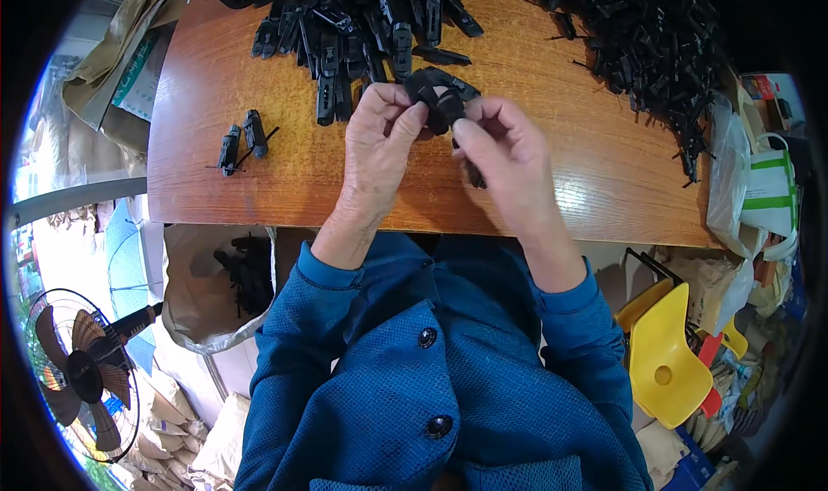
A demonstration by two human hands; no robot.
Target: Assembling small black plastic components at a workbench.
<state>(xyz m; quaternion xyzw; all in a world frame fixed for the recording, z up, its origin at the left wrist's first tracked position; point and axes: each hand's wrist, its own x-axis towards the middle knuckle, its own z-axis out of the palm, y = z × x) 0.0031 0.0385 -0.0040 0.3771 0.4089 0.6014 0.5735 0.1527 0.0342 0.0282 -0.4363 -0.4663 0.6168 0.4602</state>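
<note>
Above the near edge of the table, both hands are closed on a small black plastic part (435, 98) with a curved, looped shape. My left hand (379, 146) pinches its left side between thumb and fingers. My right hand (511, 150) grips its right side, the thumb across the front. A dark end shows below my right thumb; I cannot make out whether it belongs to the same part. Just beyond my hands lies a heap of long black plastic pieces (345, 34). Two separate black pieces (240, 141) rest on the table to the left.
A large pile of smaller black parts (655, 42) covers the far right of the wooden table (595, 172). An open sack (194, 297) with black pieces inside hangs at the front left. A fan (84, 374) stands lower left, a yellow chair (664, 353) lower right. Plastic bags (733, 163) flank the right edge.
</note>
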